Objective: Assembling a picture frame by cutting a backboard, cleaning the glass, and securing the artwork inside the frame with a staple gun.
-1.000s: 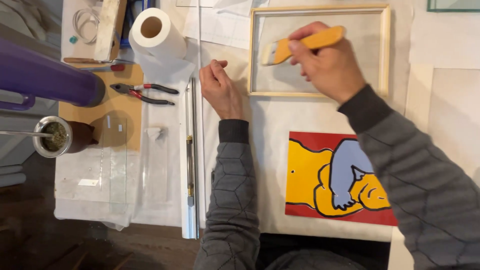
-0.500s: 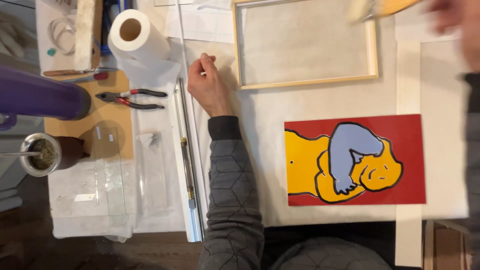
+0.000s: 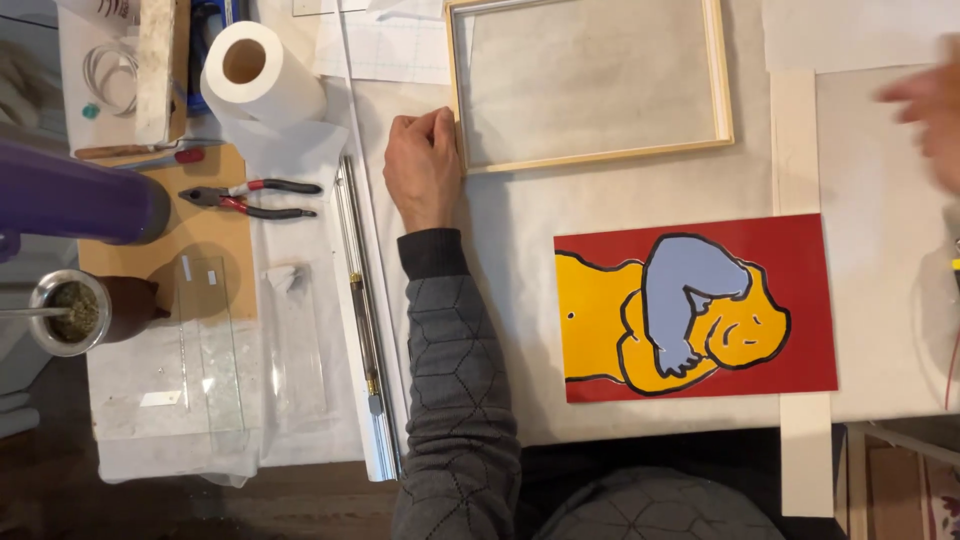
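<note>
- The left hand (image 3: 424,165) rests loosely curled against the left edge of the wooden frame (image 3: 590,85) on the bench (image 3: 520,260).
- The right hand (image 3: 930,105) is blurred, its grip unclear, well right of the frame.
- The frame lies flat, long axis left-right.

The left hand (image 3: 424,165) rests against the left edge of a wooden frame (image 3: 590,85) at top center; the right hand (image 3: 930,105) blurs at upper right, above a red painting (image 3: 700,305).
</note>
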